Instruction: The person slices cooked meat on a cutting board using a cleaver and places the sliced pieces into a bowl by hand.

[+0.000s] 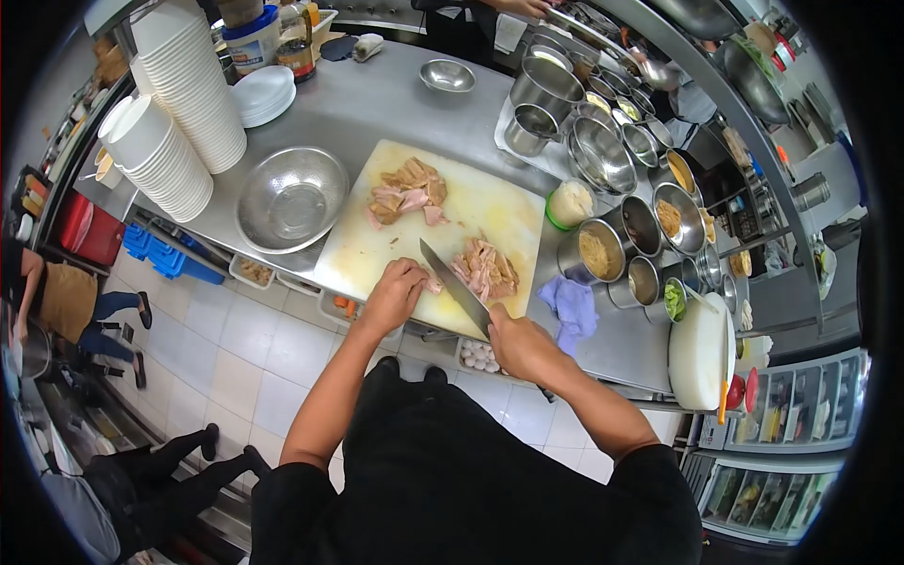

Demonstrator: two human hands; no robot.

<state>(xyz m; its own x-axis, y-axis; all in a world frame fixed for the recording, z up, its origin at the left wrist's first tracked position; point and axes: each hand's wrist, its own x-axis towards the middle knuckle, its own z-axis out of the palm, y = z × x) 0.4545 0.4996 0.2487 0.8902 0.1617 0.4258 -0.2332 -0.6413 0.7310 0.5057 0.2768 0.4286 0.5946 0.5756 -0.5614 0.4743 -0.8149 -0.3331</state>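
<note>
My right hand (520, 341) is wrapped round the handle of a large kitchen knife (459, 294), whose blade points away and to the left over the white cutting board (344, 259). Curled fingertips of my left hand (399, 288) hold down a small piece of meat (433, 283) just left of the blade. Right of the knife lies a heap of sliced meat (486, 267), pink inside with a tan outside. Larger chunks of the same meat (409, 191) rest on the far left part of the board.
A perforated metal bowl (292, 200) stands left of the board, near stacked white tubs (193, 85). Rightward are a purple cloth (569, 309), a green-rimmed container (570, 204), several metal pots (591, 251) and a thick white round block (699, 353). Other people stand behind on the left and across the counter.
</note>
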